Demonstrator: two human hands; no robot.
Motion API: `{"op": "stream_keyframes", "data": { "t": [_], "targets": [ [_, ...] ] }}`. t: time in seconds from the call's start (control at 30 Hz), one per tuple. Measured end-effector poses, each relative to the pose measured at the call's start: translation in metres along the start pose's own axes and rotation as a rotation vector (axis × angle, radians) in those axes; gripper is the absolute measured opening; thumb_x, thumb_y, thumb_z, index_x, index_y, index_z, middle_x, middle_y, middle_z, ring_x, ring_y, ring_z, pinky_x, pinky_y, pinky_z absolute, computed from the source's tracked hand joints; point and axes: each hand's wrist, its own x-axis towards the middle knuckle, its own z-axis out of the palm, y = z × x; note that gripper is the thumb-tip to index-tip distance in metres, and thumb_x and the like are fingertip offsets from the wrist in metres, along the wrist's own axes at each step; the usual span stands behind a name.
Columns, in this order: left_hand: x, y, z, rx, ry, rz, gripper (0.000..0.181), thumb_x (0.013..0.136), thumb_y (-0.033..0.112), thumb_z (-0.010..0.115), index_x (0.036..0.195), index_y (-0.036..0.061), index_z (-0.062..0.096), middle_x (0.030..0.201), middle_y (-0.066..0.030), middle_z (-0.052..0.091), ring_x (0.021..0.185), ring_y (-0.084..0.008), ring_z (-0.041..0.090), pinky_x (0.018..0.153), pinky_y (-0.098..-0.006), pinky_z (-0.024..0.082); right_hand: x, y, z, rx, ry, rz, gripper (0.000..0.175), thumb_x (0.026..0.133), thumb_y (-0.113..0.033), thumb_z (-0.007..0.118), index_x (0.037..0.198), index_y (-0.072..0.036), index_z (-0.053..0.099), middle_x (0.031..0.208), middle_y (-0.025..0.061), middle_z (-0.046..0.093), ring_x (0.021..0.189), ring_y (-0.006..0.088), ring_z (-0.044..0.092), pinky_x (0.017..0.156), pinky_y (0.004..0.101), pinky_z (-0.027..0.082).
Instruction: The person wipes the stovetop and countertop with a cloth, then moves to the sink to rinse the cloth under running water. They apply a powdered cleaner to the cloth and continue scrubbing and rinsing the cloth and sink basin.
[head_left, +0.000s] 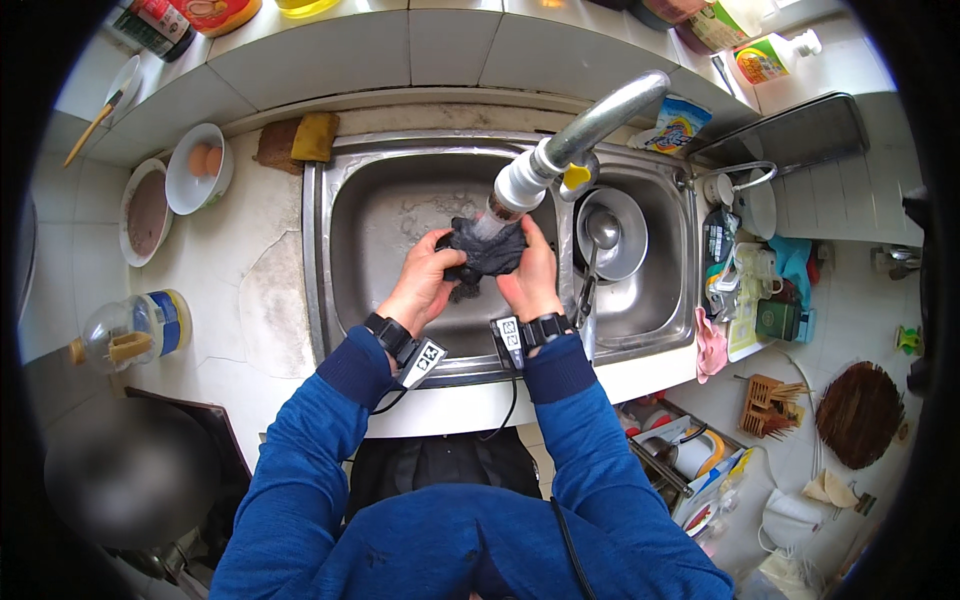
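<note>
Water runs from the faucet (519, 182) onto a dark, wet cloth (489, 251) over the larger basin of the steel sink (375, 300). My left hand (424, 279) grips the cloth's left side, thumb on top. The right side of it is held by my right hand (531, 274), just under the faucet's mouth. Some fingers of both hands are hidden by the cloth. Below the cloth, part of something dark shows against the basin floor; whether it belongs to the cloth I cannot tell.
The smaller basin holds a bowl (634, 240) with a metal ladle (602, 229). Left of the sink are a yellow sponge (315, 137), a bowl with two eggs (178, 184), a plastic bottle (124, 332) and a wok (131, 472). A pink cloth (710, 345) hangs at the right.
</note>
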Motion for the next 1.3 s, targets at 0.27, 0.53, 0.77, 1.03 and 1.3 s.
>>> {"op": "stream_keyframes", "data": {
  "t": [0.27,0.53,0.77,1.03,1.3],
  "targets": [
    [0.026,-0.005,0.000,-0.313,-0.042,-0.213,0.032,0.100,0.028,0.049,0.117,0.0036,0.060,0.112,-0.0120,0.067,0.107,-0.0253,0.063,0.094,-0.0399,0.051,-0.041,0.022,0.016,-0.574,-0.164,-0.282,0.037,0.097,-0.012,0.043,0.128,0.004,0.056,0.129,0.0147,0.060,0.121,0.0251,0.056,0.107,0.0367,0.041],
    [0.008,-0.033,0.013,-0.135,-0.100,-0.073,0.026,0.101,0.012,0.050,0.125,0.0004,0.054,0.118,-0.0090,0.062,0.107,-0.0182,0.061,0.092,-0.0347,0.052,-0.007,0.015,0.001,-2.024,0.026,-0.624,0.030,0.099,-0.021,0.047,0.115,0.000,0.062,0.115,0.0177,0.065,0.097,0.0312,0.064,0.088,0.0384,0.048],
    [0.006,-0.019,0.019,-0.262,0.024,-0.010,0.034,0.102,0.023,0.051,0.131,0.0043,0.053,0.121,-0.0099,0.061,0.105,-0.0210,0.060,0.090,-0.0390,0.051,-0.041,0.019,0.003,-1.276,-0.224,-0.528,0.031,0.096,-0.014,0.049,0.119,0.004,0.060,0.116,0.0167,0.066,0.107,0.0258,0.063,0.096,0.0332,0.046],
    [0.005,-0.033,0.010,-0.241,-0.058,-0.128,0.030,0.105,0.025,0.047,0.129,0.0093,0.054,0.121,-0.0075,0.061,0.111,-0.0191,0.060,0.096,-0.0370,0.051,-0.019,0.030,0.002,-1.360,-0.290,-0.682,0.041,0.101,-0.022,0.038,0.132,0.002,0.049,0.131,0.0211,0.053,0.124,0.0342,0.047,0.106,0.0422,0.033],
    [0.008,-0.023,0.022,-0.287,0.010,0.024,0.035,0.103,0.021,0.050,0.134,0.0073,0.051,0.121,-0.0076,0.059,0.112,-0.0195,0.056,0.098,-0.0371,0.047,-0.037,0.030,0.003,-1.256,-0.271,-0.479,0.042,0.105,-0.026,0.036,0.139,-0.002,0.046,0.134,0.0190,0.052,0.126,0.0276,0.048,0.107,0.0367,0.036]
  ]
}}
